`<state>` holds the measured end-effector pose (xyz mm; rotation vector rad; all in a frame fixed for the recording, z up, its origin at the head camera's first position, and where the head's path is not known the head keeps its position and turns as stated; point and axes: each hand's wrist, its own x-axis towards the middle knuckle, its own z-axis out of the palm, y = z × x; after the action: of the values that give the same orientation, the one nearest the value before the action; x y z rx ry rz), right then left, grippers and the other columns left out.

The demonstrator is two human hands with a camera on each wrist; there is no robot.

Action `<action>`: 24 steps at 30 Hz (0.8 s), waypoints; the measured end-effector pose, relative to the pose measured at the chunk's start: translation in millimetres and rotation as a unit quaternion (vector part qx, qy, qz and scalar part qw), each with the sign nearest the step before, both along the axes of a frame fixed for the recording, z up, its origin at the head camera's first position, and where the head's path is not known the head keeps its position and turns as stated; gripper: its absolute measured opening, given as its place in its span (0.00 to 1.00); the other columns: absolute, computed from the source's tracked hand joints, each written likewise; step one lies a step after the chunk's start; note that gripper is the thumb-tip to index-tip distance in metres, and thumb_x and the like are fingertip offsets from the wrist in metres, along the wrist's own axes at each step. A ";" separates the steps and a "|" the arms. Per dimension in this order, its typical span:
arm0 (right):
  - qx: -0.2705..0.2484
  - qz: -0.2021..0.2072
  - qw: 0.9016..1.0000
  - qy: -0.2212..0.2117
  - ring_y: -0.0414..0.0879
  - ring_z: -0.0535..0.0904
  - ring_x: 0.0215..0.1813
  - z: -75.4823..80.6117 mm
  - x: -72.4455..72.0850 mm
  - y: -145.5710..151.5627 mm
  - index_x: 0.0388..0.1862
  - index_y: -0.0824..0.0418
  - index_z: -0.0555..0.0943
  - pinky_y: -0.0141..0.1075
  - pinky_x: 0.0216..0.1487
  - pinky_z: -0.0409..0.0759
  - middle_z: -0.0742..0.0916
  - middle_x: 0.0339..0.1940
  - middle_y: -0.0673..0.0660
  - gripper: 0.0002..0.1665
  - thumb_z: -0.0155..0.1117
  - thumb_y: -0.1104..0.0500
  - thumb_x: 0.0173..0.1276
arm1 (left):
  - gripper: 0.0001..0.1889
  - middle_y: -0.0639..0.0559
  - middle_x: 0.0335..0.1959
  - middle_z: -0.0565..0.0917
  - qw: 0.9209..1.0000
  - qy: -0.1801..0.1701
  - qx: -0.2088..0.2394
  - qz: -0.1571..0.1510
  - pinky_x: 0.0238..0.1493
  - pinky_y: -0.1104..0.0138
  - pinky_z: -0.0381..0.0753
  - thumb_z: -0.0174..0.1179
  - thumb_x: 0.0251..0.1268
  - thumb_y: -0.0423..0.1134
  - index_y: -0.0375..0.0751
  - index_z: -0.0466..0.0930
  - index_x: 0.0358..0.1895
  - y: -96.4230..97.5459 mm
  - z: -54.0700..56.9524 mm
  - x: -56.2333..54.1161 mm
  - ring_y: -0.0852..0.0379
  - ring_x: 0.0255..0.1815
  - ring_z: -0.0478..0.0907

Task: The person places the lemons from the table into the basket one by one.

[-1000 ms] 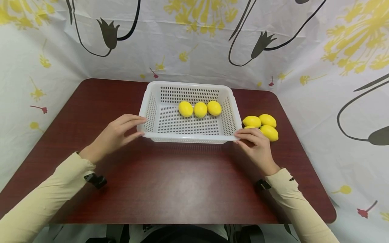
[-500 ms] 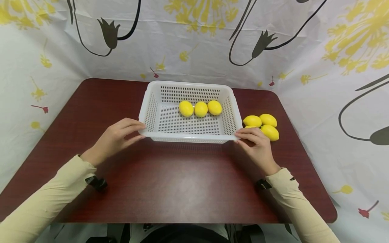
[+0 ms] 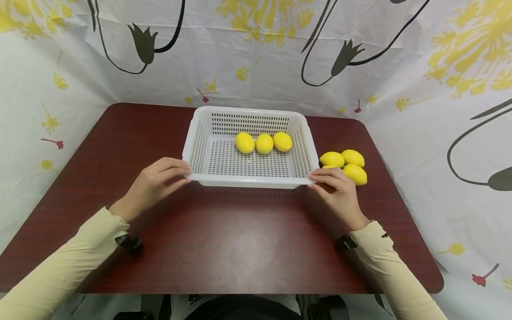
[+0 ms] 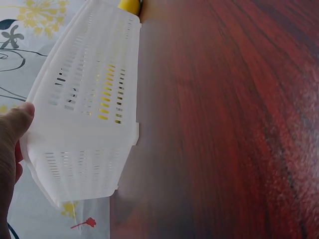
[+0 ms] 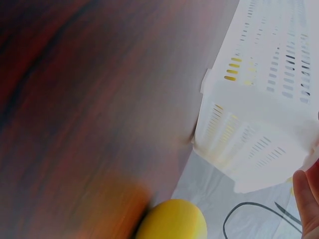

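Observation:
A white slotted plastic basket point(image 3: 248, 180) stands on the dark red table with three lemons point(image 3: 264, 144) in a row inside it. At its near left corner my left hand point(image 3: 154, 182) pinches the rim, thumb on the near side and fingers over the edge. My right hand point(image 3: 336, 191) grips the rim at the near right corner in the same way. In the left wrist view the thumb point(image 4: 22, 118) presses the rim's outside. The right wrist view has the right thumb point(image 5: 305, 196) against the basket's corner.
Several loose lemons point(image 3: 354, 174) lie bunched on the table point(image 3: 240, 244) just right of the basket, partly hidden behind my right hand. A patterned white sheet point(image 3: 260, 84) hangs behind the table and at both sides.
My left hand has slid slightly nearer along the basket's left corner, and its forearm has shifted a little right. The right hand, the basket and the lemons look the same.

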<state>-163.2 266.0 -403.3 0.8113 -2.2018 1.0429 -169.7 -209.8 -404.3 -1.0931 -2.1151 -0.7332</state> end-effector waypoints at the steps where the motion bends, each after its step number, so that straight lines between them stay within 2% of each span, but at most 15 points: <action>1: 0.000 0.000 1.000 0.000 0.52 0.81 0.48 0.1 0.1 -0.2 0.40 0.64 0.90 0.23 0.60 0.74 0.90 0.42 0.61 0.28 0.80 0.79 0.35 | 0.19 0.42 0.44 0.88 1.000 0.000 0.002 0.000 0.67 0.81 0.70 0.77 0.42 0.26 0.35 0.87 0.43 -0.1 -0.4 0.1 0.48 0.49 0.83; 5: 0.004 0.000 1.000 -0.002 0.52 0.81 0.48 1.8 1.1 -0.6 0.40 0.65 0.89 0.22 0.60 0.73 0.90 0.42 0.60 0.26 0.80 0.78 0.37 | 0.18 0.43 0.44 0.88 1.000 0.000 0.010 0.000 0.67 0.80 0.71 0.77 0.42 0.26 0.35 0.87 0.42 -0.1 -2.3 -0.1 0.47 0.48 0.83; 12: 0.028 -0.001 1.000 -0.012 0.51 0.80 0.49 5.6 2.3 0.8 0.42 0.64 0.89 0.20 0.61 0.72 0.89 0.44 0.59 0.27 0.80 0.76 0.38 | 0.18 0.41 0.42 0.88 1.000 0.005 0.017 0.005 0.67 0.64 0.78 0.77 0.41 0.25 0.34 0.88 0.41 1.5 -3.1 -0.5 0.46 0.47 0.85; 19: 0.062 0.004 0.998 -0.023 0.49 0.79 0.51 8.8 2.1 4.6 0.46 0.62 0.88 0.18 0.59 0.71 0.89 0.47 0.57 0.27 0.81 0.73 0.42 | 0.17 0.42 0.42 0.88 1.000 -0.003 0.024 0.000 0.66 0.81 0.72 0.76 0.42 0.24 0.34 0.88 0.40 1.7 -2.8 1.2 0.47 0.47 0.84; 24: 0.079 0.010 0.997 -0.023 0.51 0.79 0.52 12.5 -0.1 9.0 0.48 0.63 0.88 0.18 0.60 0.71 0.88 0.49 0.58 0.29 0.81 0.72 0.42 | 0.17 0.42 0.41 0.88 1.000 -0.003 0.028 -0.003 0.66 0.80 0.72 0.76 0.42 0.24 0.34 0.87 0.40 2.2 -2.8 1.4 0.46 0.47 0.83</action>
<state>-163.3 274.9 -390.8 0.8878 -2.3421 0.9137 -168.3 -207.6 -407.1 -1.0688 -2.0839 -0.7950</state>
